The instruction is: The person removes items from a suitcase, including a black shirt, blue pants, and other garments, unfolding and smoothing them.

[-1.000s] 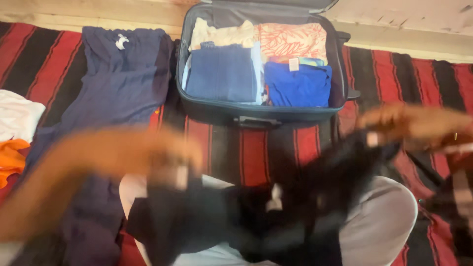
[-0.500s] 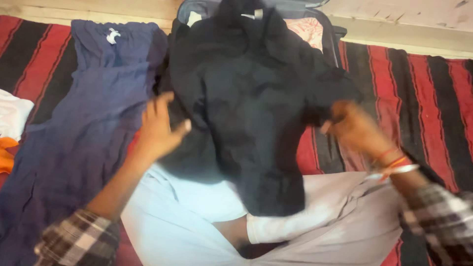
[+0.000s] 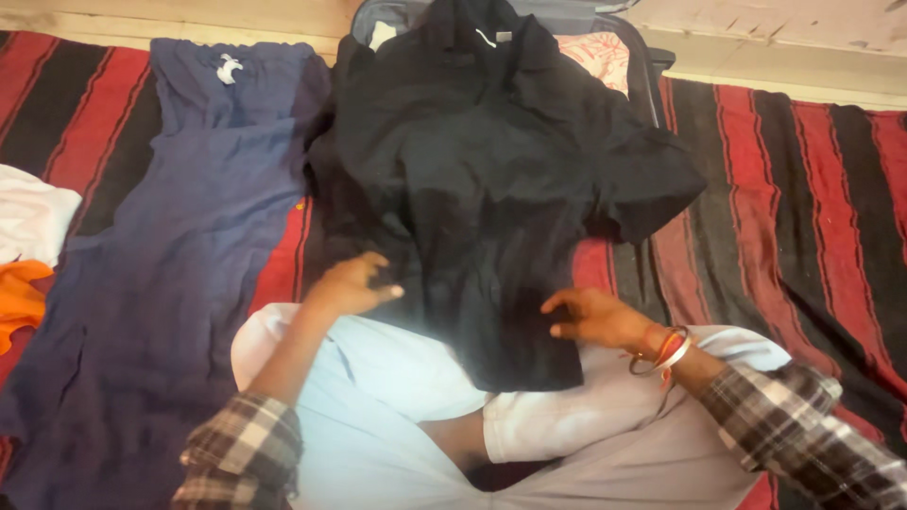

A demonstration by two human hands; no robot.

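1. A black short-sleeved shirt (image 3: pixel 482 179) lies spread flat in the middle of the frame. Its collar is at the top centre and its hem rests on the person's lap in pale trousers (image 3: pixel 397 397).
2. The left hand (image 3: pixel 354 281) rests on the shirt's lower left edge, fingers loosely curled on the cloth. I cannot tell whether it pinches any fabric.
3. The right hand (image 3: pixel 593 316) lies flat and open on the shirt's lower right corner, fingers pointing toward the frame's left. Bangles and red thread sit at that wrist.
4. The shirt covers most of an open dark suitcase (image 3: pixel 650 85) at the top centre; only its rim and right wall show.
5. Inside the suitcase, a corner of an orange-and-white patterned folded garment (image 3: pixel 597 57) shows at the upper right, and a pale scrap (image 3: pixel 382 34) at the upper left. The rest of its contents is hidden.
6. A navy garment (image 3: pixel 179 246) lies stretched down the left of the frame, just beside the shirt.
7. A white cloth (image 3: pixel 33 222) and an orange cloth (image 3: pixel 19 297) lie at the left edge.
8. All of it lies on a red-and-black striped blanket (image 3: pixel 803 189).
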